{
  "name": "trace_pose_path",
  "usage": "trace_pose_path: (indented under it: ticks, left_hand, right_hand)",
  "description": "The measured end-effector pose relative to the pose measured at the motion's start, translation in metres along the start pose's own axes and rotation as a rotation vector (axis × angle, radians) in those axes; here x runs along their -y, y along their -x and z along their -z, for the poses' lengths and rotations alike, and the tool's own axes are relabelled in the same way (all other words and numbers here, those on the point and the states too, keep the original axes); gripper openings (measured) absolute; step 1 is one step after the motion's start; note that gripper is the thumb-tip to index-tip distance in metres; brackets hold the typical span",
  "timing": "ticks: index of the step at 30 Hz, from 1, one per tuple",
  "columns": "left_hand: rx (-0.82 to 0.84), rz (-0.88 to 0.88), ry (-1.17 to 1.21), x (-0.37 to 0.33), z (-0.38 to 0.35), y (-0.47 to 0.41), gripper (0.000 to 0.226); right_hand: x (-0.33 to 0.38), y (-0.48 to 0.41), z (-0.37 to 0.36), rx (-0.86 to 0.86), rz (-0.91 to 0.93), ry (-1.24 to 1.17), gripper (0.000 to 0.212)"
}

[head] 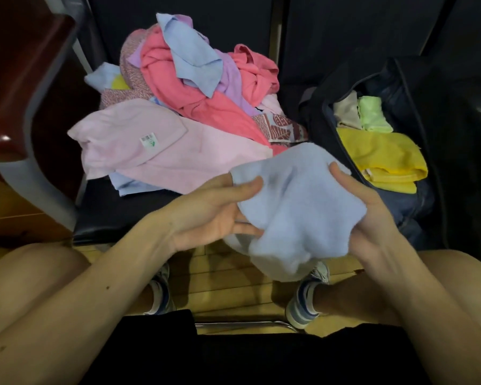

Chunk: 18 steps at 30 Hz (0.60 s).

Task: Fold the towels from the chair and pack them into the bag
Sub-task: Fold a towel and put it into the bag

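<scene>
Both our left hand [211, 209] and right hand [372, 226] grip the blue towel [295, 201], fingers curled into it, so we can fold it for the bag [408, 76].

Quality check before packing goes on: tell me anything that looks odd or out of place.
Only one thing: the pale pink towel on the chair carries a white barcode sticker, as if new. Nothing looks spilled or torn.

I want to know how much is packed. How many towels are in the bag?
3. A yellow towel lies at the front, a light green towel behind it, and a beige towel left of the green one. More may be hidden underneath.
</scene>
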State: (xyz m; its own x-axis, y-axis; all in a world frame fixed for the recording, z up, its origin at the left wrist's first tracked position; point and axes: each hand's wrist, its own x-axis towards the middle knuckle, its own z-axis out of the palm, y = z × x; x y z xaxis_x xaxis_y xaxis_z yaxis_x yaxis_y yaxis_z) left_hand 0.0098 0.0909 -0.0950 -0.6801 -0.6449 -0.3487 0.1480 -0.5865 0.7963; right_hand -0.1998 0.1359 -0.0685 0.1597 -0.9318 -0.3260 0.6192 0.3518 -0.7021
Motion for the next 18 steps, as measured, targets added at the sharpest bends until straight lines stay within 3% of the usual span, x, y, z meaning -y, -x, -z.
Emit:
trace_pose_path:
  ticks: [2,6,12,15,18]
  left_hand:
    - [-0.171,-0.048,-0.098,-0.004,-0.001,-0.003,0.043]
    - [-0.438,-0.145,-0.278,-0.014,0.009,-0.005,0.048]
    - [-0.597,-0.244,-0.282,-0.017,0.005,-0.005,0.040]
    - [-0.639,-0.319,-0.283,-0.023,0.011,-0.002,0.038]
    - [-0.608,-0.358,-0.303,-0.035,0.021,0.005,0.017]
  right_hand:
    - [0.005,-0.004,0.004,-0.042,0.003,0.131,0.027]
    - [0.013,-0.010,0.022,-0.149,-0.029,0.399,0.034]
    - [0.010,-0.018,0.020,-0.401,0.202,0.592,0.045]
    - [0.005,-0.017,0.016,-0.267,0.343,0.704,0.040]
    - [0.000,-0.016,0.011,-0.075,0.405,0.814,0.045]
